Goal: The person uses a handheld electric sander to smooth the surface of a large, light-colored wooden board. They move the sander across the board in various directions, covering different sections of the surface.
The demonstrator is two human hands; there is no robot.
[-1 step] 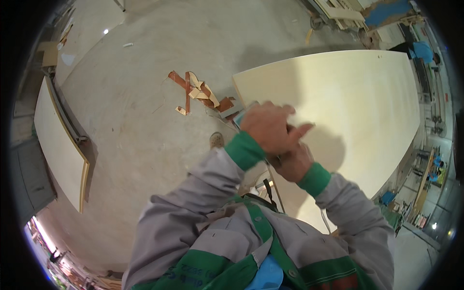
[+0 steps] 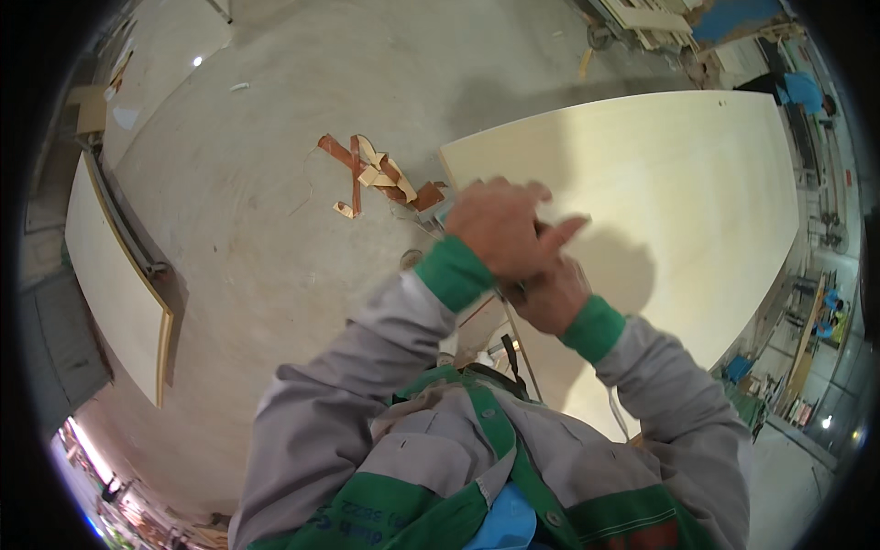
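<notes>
My left hand (image 2: 500,229) is over the left end of a large pale panel (image 2: 678,202). Its fingers curl over and its thumb sticks out to the right. Directly below it, touching it, is my right hand (image 2: 552,298), closed with its fingers largely hidden. Between the hands a dark part of some object shows, and a bit of grey-blue peeks out past the left hand; its kind is hidden and blurred. Both hands are raised near the panel's edge, in front of my chest.
Brown and cream edging scraps (image 2: 371,174) lie on the concrete floor left of the panel. Another pale panel (image 2: 115,275) leans at the far left. Stacked boards on a wheeled cart (image 2: 642,23) stand at the back right. A person in blue (image 2: 802,92) is beyond the panel's far corner.
My hands have shifted slightly up and to the left. Less of the grey-blue object shows beside the left hand. The person in blue at the far right has shifted a little.
</notes>
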